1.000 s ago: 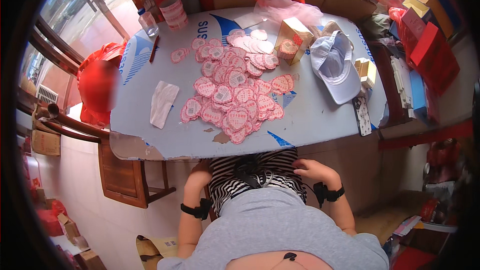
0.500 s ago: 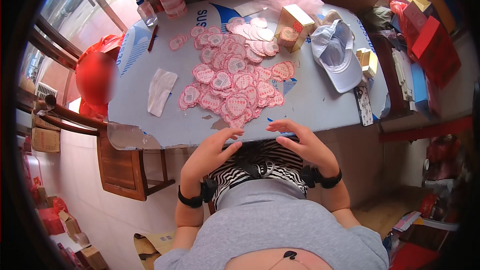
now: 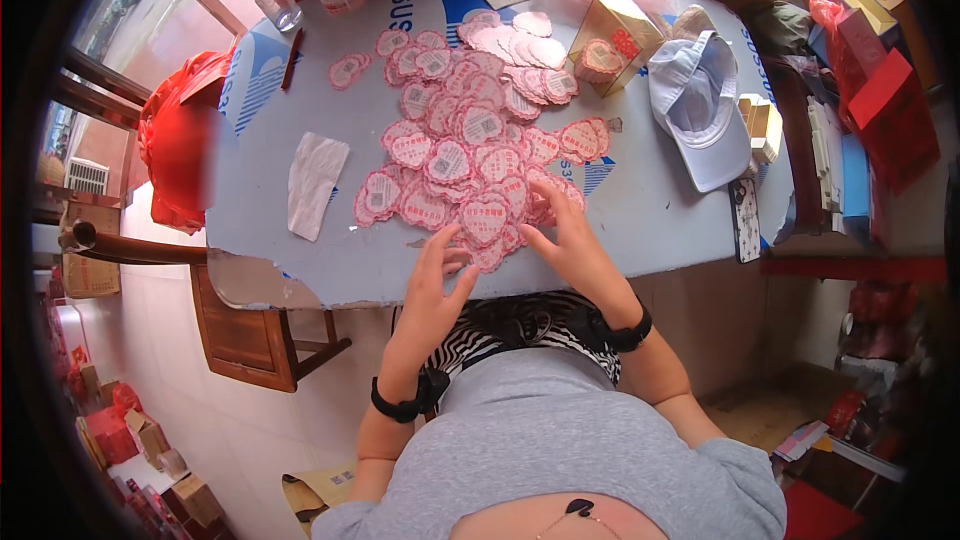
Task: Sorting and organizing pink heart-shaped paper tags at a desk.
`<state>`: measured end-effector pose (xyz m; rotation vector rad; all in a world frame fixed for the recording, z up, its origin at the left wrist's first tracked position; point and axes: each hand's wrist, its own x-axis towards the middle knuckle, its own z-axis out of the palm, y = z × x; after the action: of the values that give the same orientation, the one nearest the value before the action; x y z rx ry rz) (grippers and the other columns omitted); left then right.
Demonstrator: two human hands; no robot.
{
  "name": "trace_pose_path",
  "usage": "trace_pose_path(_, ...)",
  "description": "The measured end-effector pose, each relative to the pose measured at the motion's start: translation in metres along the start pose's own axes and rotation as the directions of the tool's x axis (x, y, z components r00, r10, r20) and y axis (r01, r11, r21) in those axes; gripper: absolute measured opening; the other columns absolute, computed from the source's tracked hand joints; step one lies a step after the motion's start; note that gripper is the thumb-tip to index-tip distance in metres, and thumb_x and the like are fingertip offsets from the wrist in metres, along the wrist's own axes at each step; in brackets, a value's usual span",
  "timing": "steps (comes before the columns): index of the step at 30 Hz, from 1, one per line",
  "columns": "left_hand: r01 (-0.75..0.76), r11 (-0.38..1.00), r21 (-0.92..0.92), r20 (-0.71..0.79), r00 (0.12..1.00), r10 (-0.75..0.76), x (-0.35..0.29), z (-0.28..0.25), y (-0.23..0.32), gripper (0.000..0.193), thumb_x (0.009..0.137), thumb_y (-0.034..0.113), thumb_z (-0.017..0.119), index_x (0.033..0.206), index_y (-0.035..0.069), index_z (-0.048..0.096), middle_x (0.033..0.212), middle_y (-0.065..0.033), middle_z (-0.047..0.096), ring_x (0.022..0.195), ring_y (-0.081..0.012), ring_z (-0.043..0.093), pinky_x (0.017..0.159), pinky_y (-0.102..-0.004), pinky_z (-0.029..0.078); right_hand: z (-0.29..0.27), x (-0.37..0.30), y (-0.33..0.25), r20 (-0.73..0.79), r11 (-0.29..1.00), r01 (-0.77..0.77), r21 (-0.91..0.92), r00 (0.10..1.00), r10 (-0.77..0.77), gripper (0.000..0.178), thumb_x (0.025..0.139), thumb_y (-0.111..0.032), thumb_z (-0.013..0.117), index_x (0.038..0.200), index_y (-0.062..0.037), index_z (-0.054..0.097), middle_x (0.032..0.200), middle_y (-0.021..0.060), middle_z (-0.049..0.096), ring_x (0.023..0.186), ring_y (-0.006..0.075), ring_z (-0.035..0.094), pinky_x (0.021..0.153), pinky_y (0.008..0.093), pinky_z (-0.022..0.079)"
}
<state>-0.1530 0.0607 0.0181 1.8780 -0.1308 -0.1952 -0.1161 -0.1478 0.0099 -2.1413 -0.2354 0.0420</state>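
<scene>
I see both bare hands at the near end of the pile, fingers apart and thumbs standing off. My left hand (image 3: 432, 285) is loosely curled, with a fair gap between thumb and fingers and nothing visible in it. My right hand (image 3: 585, 258) is spread wider, its fingers stretched forward over the pile's right flank; whether those fingertips press on paper or hover just above it, I cannot tell.

The relation I watch is the gap between the hands. In it sits the front heart-shaped card (image 3: 484, 219), its point turned toward the body. It lies just beyond and to the right of my left fingertips, and to the left of my right thumb. The left hand looks slightly nearer to it, while the right reaches farther up the side.

Behind that card spreads the pile of pink-edged cards (image 3: 478, 124), overlapping at mixed angles, its long axis running away from the body toward the far side of the table (image 3: 655, 215).

Farther out, a pale folded cloth (image 3: 317, 187) lies left of the pile, well apart from the left hand. A gold box (image 3: 622, 32) stands at the far right, with a white cap (image 3: 718, 152) beside it and a patterned phone (image 3: 745, 220) nearer the right edge.
</scene>
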Motion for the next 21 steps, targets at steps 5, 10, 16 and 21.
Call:
trace_pose_path(5,0.104,0.979,-0.175,0.127,0.988,-0.083,0.018,0.002,-0.002,0.045,0.087,0.009,0.055,0.129,0.003,0.040,0.116,-0.0120,0.050,0.107,-0.0187,0.051,0.093,-0.0324,0.042,0.001,0.009,0.005,0.064,0.915,-0.152,0.374,0.988,0.138,0.052,0.083,-0.010,0.063,0.129,-0.0042,0.039,0.121,0.0088,0.049,0.098,0.0156,0.052,0.081,0.0284,0.048)
trace_pose_path(10,0.159,0.969,-0.190,0.218,0.969,-0.117,0.027,0.001,-0.001,0.045,0.087,0.010,0.056,0.129,0.004,0.040,0.118,-0.0102,0.049,0.109,-0.0176,0.050,0.094,-0.0325,0.041,0.001,0.015,0.010,0.032,0.864,-0.218,0.454,0.973,0.228,0.050,0.081,-0.010,0.064,0.125,-0.0035,0.041,0.108,0.0102,0.054,0.091,0.0166,0.056,0.079,0.0283,0.048)
trace_pose_path(16,0.118,0.988,-0.102,0.317,0.945,-0.080,0.032,-0.005,0.011,0.047,0.086,0.009,0.057,0.130,0.005,0.039,0.131,-0.0110,0.040,0.116,-0.0193,0.046,0.098,-0.0335,0.038,-0.005,0.030,0.015,0.067,0.985,-0.159,0.062,0.986,0.154,0.041,0.080,-0.013,0.067,0.117,-0.0027,0.050,0.081,0.0052,0.057,0.076,0.0135,0.057,0.066,0.0254,0.047)
trace_pose_path(21,0.041,0.958,-0.283,0.186,0.983,0.013,0.044,-0.027,0.047,0.051,0.087,0.018,0.057,0.131,0.004,0.036,0.134,-0.0124,0.038,0.122,-0.0211,0.039,0.100,-0.0344,0.033,-0.032,0.058,0.001,0.055,0.813,-0.277,0.512,0.955,0.291,0.034,0.084,-0.012,0.064,0.113,-0.0007,0.052,0.082,0.0033,0.059,0.070,0.0093,0.056,0.059,0.0221,0.044)
